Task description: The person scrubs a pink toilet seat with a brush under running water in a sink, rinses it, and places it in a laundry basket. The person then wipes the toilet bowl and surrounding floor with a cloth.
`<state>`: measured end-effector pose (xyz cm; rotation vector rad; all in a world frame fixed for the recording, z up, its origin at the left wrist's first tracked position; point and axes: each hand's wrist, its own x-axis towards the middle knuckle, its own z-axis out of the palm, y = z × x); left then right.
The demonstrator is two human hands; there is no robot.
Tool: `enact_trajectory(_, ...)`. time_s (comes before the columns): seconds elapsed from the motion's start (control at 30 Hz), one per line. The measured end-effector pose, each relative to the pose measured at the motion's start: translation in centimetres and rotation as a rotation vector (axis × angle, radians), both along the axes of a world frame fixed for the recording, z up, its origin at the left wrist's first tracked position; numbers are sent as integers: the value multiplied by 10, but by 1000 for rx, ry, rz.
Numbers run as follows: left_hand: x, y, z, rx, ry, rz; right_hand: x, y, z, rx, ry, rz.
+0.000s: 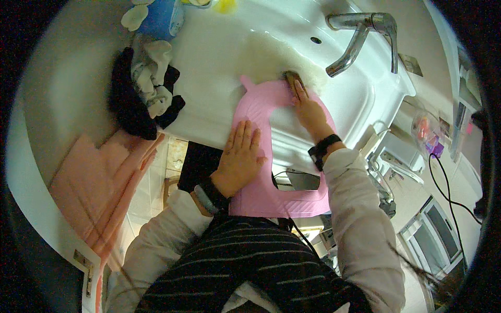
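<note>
A pink sheet with a large cutout [254, 105], perhaps rubber or foam, lies over the front edge of a white washbasin [203, 101] and reaches down to my striped top. My left hand [242, 160] rests flat on its left side, fingers extended and a little spread. At its upper right part, my right hand [309, 109] grips a brown scrubbing brush [295, 84], whose bristles I cannot make out. Cloudy, yellowish water [270, 54] stands in the basin just beyond the sheet.
A chrome faucet [354, 51] rises at the basin's upper right. Black and light cloths [137, 94] lie on its left rim, near a blue container [160, 19]. A pink towel [105, 172] hangs at the left. Black cables [450, 195] and a white appliance [399, 152] are at the right.
</note>
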<state>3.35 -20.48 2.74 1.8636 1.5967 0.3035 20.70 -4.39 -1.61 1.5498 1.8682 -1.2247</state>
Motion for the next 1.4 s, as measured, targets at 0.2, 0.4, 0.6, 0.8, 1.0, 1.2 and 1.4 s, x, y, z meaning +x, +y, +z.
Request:
enact_trajectory(0.2,1,-1,-2,36,17,1,-11,-12,-24,116,564,280)
enact_trajectory(0.4,6,-1,3,-58,132,-16,21,-5,18,242,252,-151)
enact_trajectory(0.6,10,-1,0,-39,170,-12,16,-18,29,-85,337,220)
enact_trajectory(0.8,45,-12,3,-96,87,101,37,32,-1,278,-244,172)
enact_trajectory(1.0,61,-8,9,-88,-53,-198,15,-22,-51,344,365,64)
enact_trajectory(1.2,-27,22,-15,203,132,-368,-16,-18,-21,61,728,285)
enact_trajectory(1.4,-13,37,-33,286,125,-160,11,49,75,230,425,653)
